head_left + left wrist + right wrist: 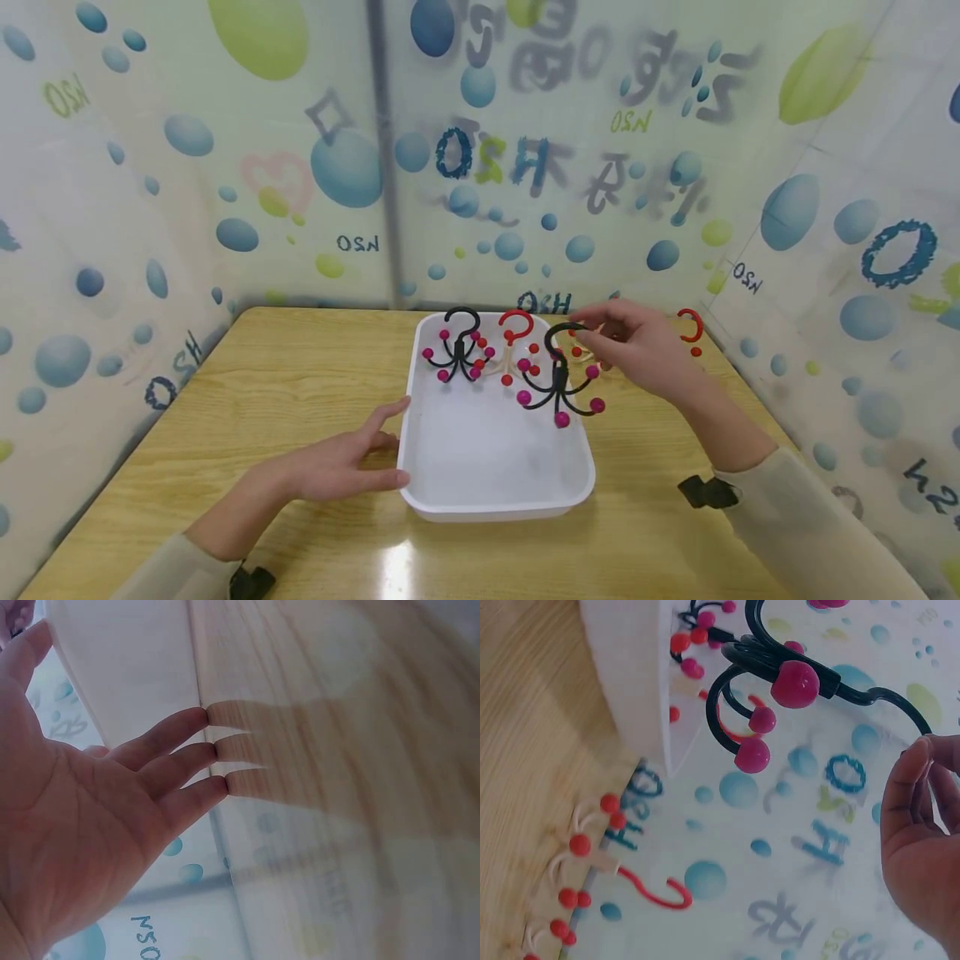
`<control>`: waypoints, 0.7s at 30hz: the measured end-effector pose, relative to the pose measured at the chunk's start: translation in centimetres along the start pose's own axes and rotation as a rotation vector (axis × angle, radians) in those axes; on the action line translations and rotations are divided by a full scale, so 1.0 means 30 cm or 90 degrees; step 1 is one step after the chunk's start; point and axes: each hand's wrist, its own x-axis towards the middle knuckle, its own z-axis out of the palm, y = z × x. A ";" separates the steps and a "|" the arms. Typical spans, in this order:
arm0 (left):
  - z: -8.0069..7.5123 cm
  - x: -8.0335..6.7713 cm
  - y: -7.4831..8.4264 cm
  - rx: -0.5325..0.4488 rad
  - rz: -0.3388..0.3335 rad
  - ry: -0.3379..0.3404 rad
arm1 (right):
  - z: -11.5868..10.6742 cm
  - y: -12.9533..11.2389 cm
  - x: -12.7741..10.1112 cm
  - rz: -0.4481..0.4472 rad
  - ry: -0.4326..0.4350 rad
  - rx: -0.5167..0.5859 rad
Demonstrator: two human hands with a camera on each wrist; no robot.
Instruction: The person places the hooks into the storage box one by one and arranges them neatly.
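Two sleeved forearms reach in from the bottom of the head view, over a wooden worktop (300,375) walled with bubble-patterned sheeting. At centre lies a white tray (495,492). The left hand (337,467) rests flat on the worktop with fingers straight and relaxed, its fingertips touching the tray's left rim; it holds nothing. The right hand (637,350) hovers over the tray's far right corner, its fingers pinching the top hook of a black hanger with pink ball tips (558,379), which hangs upright just above the tray's right side. Inside the tray at the far end stand a second black hanger with pink tips (459,350) and, just beside it, a cream hanger with a red hook and red tips (512,346). Another red-hooked hanger (690,329) sits on the worktop beyond the right hand, outside the tray.

From the left wrist view, the left hand (82,825) shows an open palm, fingers (180,761) extended and touching the worktop beside the tray's white wall (127,660).

From the right wrist view, the right hand (922,840) shows fingers curled around the black hanger's (780,667) hook end; the exact contact point is partly hidden. The tray's white wall (630,682) is just beside the hanger. A red-hooked cream hanger (607,862) lies on the worktop (525,750).
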 end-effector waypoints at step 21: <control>0.002 0.001 0.001 0.008 0.008 0.013 | 0.319 -0.093 0.212 0.001 -0.192 -0.004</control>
